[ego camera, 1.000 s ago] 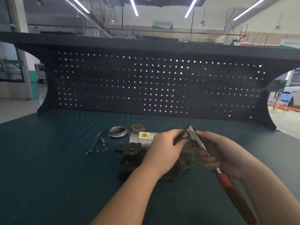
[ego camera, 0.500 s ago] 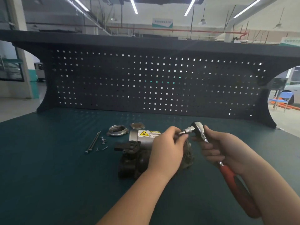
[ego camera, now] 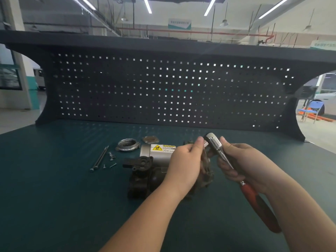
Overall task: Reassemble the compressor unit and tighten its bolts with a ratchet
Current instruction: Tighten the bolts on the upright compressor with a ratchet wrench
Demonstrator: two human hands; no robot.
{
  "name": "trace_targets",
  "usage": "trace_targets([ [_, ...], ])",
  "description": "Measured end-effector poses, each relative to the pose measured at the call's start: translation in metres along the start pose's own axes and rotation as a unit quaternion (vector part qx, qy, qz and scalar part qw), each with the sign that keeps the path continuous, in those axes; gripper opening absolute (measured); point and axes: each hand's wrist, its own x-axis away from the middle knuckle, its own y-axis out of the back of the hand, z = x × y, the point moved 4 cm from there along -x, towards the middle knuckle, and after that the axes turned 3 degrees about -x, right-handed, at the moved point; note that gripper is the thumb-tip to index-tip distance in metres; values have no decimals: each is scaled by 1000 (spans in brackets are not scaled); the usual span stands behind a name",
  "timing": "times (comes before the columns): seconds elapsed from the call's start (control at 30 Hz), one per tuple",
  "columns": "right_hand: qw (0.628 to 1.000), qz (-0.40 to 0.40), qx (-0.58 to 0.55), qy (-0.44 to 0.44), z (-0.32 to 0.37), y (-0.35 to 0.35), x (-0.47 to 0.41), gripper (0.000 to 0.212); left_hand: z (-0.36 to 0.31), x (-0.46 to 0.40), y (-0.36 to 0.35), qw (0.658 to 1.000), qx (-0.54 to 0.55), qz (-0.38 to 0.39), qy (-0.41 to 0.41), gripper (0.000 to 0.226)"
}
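Observation:
The compressor unit, a dark cast body with a silver cylinder bearing a yellow warning label, lies on the green bench mat. My right hand grips the chrome shank of a ratchet with a red and black handle, its head raised above the compressor's right end. My left hand pinches the socket end at the ratchet head with thumb and fingers; the socket itself is mostly hidden. My left hand covers the middle of the compressor.
Left of the compressor lie two long bolts, a few small screws, a round metal flange ring and a small brown plate. A dark pegboard stands along the bench's far edge.
The ratchet head has turned more upright and shifted slightly toward my left hand, whose fingers have closed in on its socket end. The compressor has stayed put.

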Motion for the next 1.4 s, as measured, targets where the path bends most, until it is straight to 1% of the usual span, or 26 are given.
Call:
trace_targets([
  [0.03,1000,6,3,-4,0,1,0,47,0,0,-1,1000,-4,16,4,52],
  [0.13,999,37,-4,-40,-3,1,0,51,-2,0,-1,999,-25,34,-31,40],
  [0.2,993,80,-26,-83,-5,-2,0,46,-2,-1,-1,997,-16,47,-53,32],
  [0.33,962,201,-137,-127,-5,-9,3,41,-5,-2,4,994,-31,55,-93,23],
  [0.4,949,216,-184,-136,-4,-10,4,38,-9,-1,7,992,-17,54,-114,19],
  [0.47,953,198,-187,-129,-2,-11,4,34,-13,0,11,987,-15,65,-144,16],
  [0.5,960,181,-174,-123,-1,-12,5,32,-14,1,12,983,-35,74,-163,18],
  [0.57,975,134,-130,-119,0,-12,5,33,-14,1,12,971,-110,75,-200,22],
  [0.63,983,101,-90,-123,1,-11,6,36,-12,0,9,959,-170,38,-223,21],
  [0.67,985,89,-92,-116,5,-8,8,35,-13,0,9,954,-193,7,-230,19],
  [0.7,985,75,-124,-98,10,1,9,33,-13,0,11,948,-214,-29,-233,17],
  [0.73,979,62,-181,-66,17,14,11,33,-12,-3,17,944,-230,-68,-228,15],
  [0.8,949,16,-313,26,34,55,20,36,-12,-6,34,939,-230,-147,-209,17],
  [0.83,934,-36,-349,63,38,79,25,34,-13,-5,40,938,-215,-177,-206,18],
  [0.87,930,-117,-339,85,35,103,28,32,-16,-3,40,937,-200,-192,-213,18],
  [0.9,933,-217,-273,85,27,124,30,31,-20,1,31,938,-193,-181,-225,17],
  [0.93,934,-318,-151,61,18,140,30,34,-22,3,13,941,-204,-141,-233,15],
  [0.97,918,-395,5,18,9,149,27,38,-22,4,-12,941,-238,-74,-230,12],
  [1.0,886,-438,146,-28,-2,153,20,43,-19,5,-41,932,-290,-4,-216,12],
  [1.03,858,-446,245,-71,-12,154,12,47,-14,4,-69,917,-347,53,-191,14],
  [1.07,843,-428,307,-110,-23,152,5,46,-6,2,-91,896,-405,93,-154,15],
  [1.13,834,-374,371,-165,-43,145,-10,34,14,-7,-122,859,-490,132,-61,23],
  [1.17,829,-354,393,-180,-52,141,-16,29,24,-13,-131,846,-515,134,-22,29],
  [1.23,824,-337,417,-185,-62,133,-24,25,39,-26,-143,831,-544,115,18,34],
  [1.4,804,-395,414,-163,-59,129,-26,14,66,-62,-159,806,-586,66,41,35],
])
